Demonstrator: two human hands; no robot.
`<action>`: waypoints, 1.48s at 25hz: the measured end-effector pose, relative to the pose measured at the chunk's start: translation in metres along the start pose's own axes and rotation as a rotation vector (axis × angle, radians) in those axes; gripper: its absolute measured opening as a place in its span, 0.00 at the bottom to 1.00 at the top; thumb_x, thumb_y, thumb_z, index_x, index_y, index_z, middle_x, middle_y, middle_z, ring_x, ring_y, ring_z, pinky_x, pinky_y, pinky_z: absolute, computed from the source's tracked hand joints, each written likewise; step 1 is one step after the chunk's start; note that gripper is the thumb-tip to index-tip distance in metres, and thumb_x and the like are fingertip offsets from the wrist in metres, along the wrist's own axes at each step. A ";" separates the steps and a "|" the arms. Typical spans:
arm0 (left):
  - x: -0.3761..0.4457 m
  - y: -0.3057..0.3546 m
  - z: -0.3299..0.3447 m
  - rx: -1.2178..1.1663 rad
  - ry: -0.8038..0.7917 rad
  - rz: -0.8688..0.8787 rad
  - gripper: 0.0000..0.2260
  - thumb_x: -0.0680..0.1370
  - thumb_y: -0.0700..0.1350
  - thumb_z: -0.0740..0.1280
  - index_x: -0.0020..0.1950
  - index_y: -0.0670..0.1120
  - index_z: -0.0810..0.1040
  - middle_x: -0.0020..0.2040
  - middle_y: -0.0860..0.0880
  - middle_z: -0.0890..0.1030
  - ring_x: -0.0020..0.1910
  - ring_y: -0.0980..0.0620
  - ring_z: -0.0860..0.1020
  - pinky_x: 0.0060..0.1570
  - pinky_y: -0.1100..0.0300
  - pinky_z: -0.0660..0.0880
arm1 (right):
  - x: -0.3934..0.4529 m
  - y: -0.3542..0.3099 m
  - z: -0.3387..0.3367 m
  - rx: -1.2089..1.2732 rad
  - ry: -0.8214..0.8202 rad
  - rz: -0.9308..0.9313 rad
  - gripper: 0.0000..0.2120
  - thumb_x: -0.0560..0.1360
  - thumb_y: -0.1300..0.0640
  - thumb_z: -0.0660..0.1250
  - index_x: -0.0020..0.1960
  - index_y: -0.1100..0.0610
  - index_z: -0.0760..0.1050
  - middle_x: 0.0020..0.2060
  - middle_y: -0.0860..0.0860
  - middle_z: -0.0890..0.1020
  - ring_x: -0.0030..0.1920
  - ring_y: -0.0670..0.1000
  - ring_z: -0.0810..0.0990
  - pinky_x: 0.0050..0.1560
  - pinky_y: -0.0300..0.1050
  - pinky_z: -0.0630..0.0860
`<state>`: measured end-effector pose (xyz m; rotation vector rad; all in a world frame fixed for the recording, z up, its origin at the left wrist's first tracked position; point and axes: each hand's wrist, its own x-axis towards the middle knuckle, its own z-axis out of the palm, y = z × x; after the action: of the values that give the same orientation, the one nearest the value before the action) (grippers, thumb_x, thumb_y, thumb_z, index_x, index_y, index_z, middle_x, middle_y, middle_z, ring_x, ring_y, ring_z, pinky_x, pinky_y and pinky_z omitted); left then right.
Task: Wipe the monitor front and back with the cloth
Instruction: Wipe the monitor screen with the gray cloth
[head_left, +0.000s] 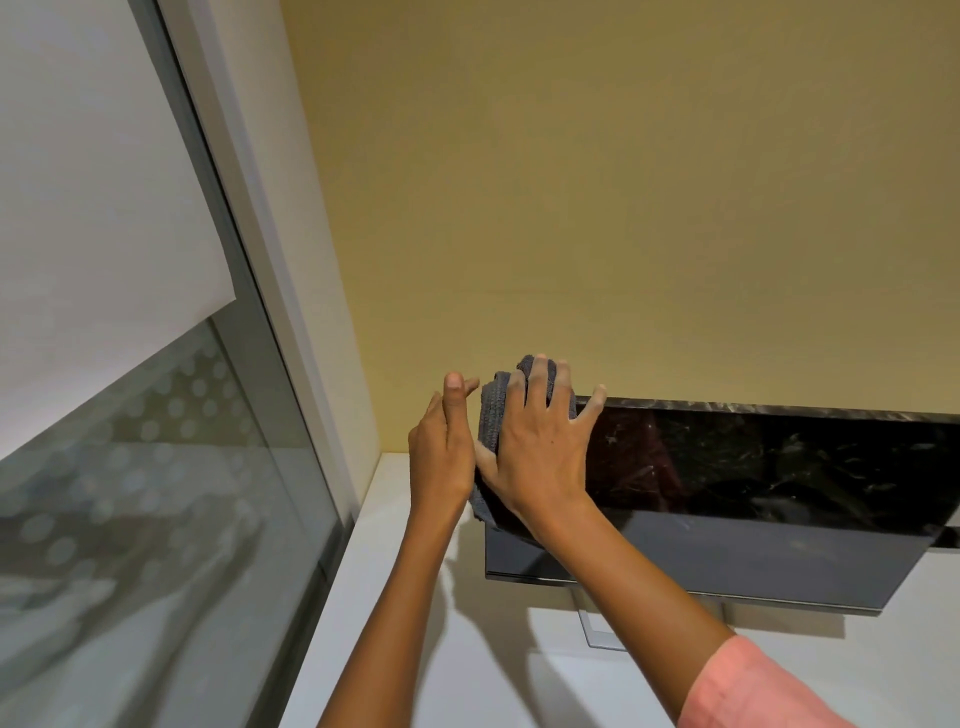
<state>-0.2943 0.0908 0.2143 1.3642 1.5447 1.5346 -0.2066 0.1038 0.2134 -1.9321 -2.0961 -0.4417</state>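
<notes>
Monitor: I see the monitor (753, 467) standing on the white tabletop (519, 675), its dark screen toward me and its right part cut off by the frame edge
Cloth: the grey cloth (491, 415) is bunched over the monitor's upper left corner, spilling down its left edge
Right hand: my right hand (535, 447) lies flat on the cloth with fingers spread, pressing it against the corner; fingertips reach over the top edge, the little finger touching the bezel just beside the cloth
Left hand: my left hand (444, 447) is just left of the cloth, fingers straight and close together, pointing up; it sits against the cloth's side, though I cannot tell how firmly it touches
Sleeve: a pink sleeve (753, 686) covers my right upper arm at the lower right
Stand: a pale stand foot (597, 631) shows under the monitor
Surroundings: yellow wall (623, 182) behind; a window (130, 493) with a dotted band and a white blind (78, 182) at left
</notes>
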 end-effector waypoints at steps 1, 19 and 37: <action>0.001 0.002 -0.001 -0.015 0.020 0.002 0.31 0.75 0.65 0.44 0.62 0.50 0.78 0.63 0.53 0.78 0.67 0.56 0.70 0.60 0.73 0.63 | 0.000 0.000 0.001 0.004 0.001 -0.021 0.34 0.74 0.41 0.59 0.73 0.60 0.57 0.74 0.61 0.58 0.74 0.62 0.54 0.65 0.70 0.56; 0.001 -0.001 0.008 0.150 -0.090 0.001 0.38 0.71 0.67 0.40 0.75 0.49 0.62 0.72 0.52 0.69 0.76 0.55 0.54 0.74 0.45 0.42 | -0.004 0.046 -0.007 0.024 0.007 -0.078 0.36 0.74 0.62 0.63 0.76 0.57 0.49 0.76 0.53 0.57 0.75 0.57 0.53 0.64 0.57 0.59; -0.006 -0.003 0.017 0.424 -0.151 0.160 0.28 0.80 0.58 0.40 0.74 0.49 0.64 0.73 0.54 0.67 0.76 0.58 0.41 0.71 0.44 0.30 | -0.011 0.021 0.000 -0.023 0.166 -0.182 0.23 0.81 0.61 0.54 0.74 0.64 0.57 0.73 0.60 0.64 0.75 0.59 0.57 0.76 0.58 0.44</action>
<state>-0.2776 0.0919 0.2065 1.8306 1.7643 1.1968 -0.1848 0.0947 0.2104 -1.6599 -2.1735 -0.6431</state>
